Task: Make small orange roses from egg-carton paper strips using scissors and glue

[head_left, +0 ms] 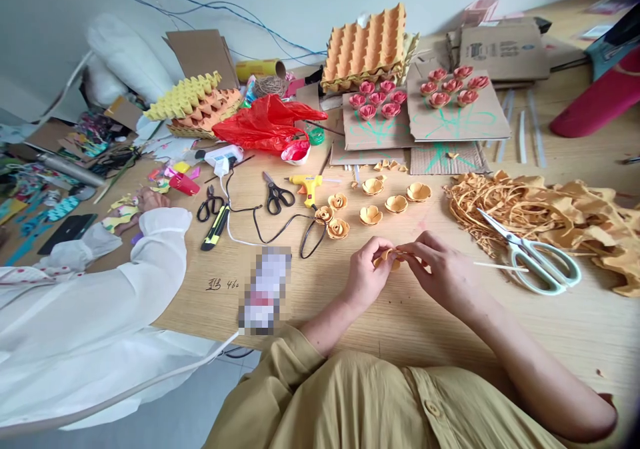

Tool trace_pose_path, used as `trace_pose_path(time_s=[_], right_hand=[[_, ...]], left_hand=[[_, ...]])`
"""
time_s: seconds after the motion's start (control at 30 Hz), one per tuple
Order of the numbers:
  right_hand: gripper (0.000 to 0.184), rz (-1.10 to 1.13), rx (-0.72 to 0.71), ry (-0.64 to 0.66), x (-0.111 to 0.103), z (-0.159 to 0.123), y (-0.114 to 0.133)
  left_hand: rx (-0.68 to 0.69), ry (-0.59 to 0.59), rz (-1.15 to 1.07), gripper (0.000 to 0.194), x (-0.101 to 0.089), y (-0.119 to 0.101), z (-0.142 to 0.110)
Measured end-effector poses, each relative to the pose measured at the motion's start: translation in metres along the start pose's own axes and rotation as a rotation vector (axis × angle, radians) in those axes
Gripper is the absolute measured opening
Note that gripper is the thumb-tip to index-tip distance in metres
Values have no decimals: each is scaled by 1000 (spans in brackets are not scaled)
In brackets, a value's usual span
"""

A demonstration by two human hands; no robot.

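My left hand (369, 267) and my right hand (440, 270) meet over the table, their fingers pinched on a small orange egg-carton flower (384, 258), which they partly cover. Just beyond them stand several orange petal cups (397, 204). To their left sit three orange rolled roses (338, 229) beside a yellow glue gun (307, 186). A thin pale stick (500, 266) runs from behind my right wrist toward the open scissors (543, 262) with pale green handles. I cannot tell whether the stick touches my hand.
Orange carton scraps (545, 216) pile up on the right. Red paper roses (379, 99) stand on cardboard (375, 132) at the back, near stacked egg trays (365, 49). Black scissors (277, 196), a cutter (216, 228) and cables lie left. A co-worker's white sleeve (155, 262) reaches in.
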State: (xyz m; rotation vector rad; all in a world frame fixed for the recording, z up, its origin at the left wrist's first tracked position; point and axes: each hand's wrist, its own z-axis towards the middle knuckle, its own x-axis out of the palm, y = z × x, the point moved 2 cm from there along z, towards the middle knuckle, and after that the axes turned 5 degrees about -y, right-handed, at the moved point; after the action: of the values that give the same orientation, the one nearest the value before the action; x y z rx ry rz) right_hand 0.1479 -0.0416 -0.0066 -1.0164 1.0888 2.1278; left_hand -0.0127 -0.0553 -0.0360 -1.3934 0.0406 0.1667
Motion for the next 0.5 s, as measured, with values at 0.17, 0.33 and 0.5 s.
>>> trace_pose_path(time_s=[0.17,0.33,0.5], right_hand=[[27,-68,-66,7,-2,-1,2],[28,-129,-122,-13,-3,-1,4],[24,39,-17,-25,-1,0,2]], left_hand=[[-45,41,-27,7,2,1,-2],[-52,22,-31,9,2,1,-2],[1,-20,56,13,0,-2,-2]])
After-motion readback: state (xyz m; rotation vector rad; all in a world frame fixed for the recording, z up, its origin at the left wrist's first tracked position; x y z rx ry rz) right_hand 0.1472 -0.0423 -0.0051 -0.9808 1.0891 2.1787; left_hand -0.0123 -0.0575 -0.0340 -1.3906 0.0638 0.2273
